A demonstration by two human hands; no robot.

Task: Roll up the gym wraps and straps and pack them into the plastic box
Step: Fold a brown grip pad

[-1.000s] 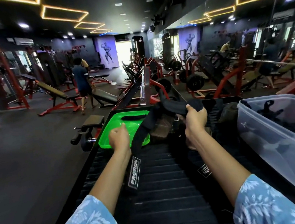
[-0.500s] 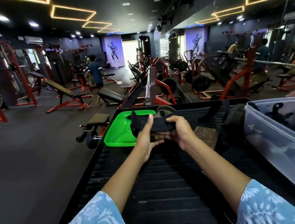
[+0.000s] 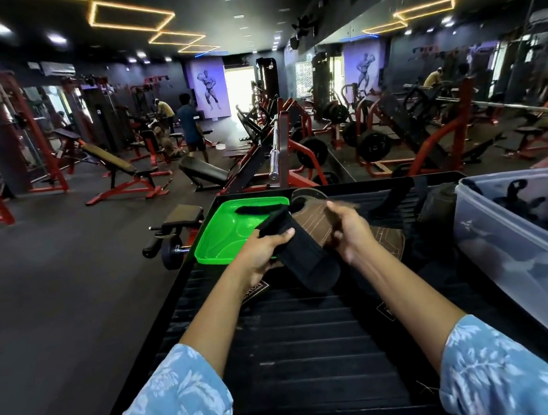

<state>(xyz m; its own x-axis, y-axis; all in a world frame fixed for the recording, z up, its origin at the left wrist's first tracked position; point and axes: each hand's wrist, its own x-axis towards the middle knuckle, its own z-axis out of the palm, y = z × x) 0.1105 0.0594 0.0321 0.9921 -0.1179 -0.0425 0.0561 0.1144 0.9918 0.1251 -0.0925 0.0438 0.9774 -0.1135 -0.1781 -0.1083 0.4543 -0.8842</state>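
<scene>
black wrap (image 3: 301,255) now folded shorter, right hand (image 3: 349,229) shifted right

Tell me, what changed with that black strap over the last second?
A second ago both hands held the black strap stretched out, its long tail hanging toward the person. Since then it has been gathered into a short folded bundle. The left hand now grips its upper end; the right hand is blurred, at the brown part beside it. The green lid and the plastic box stayed put.
</scene>
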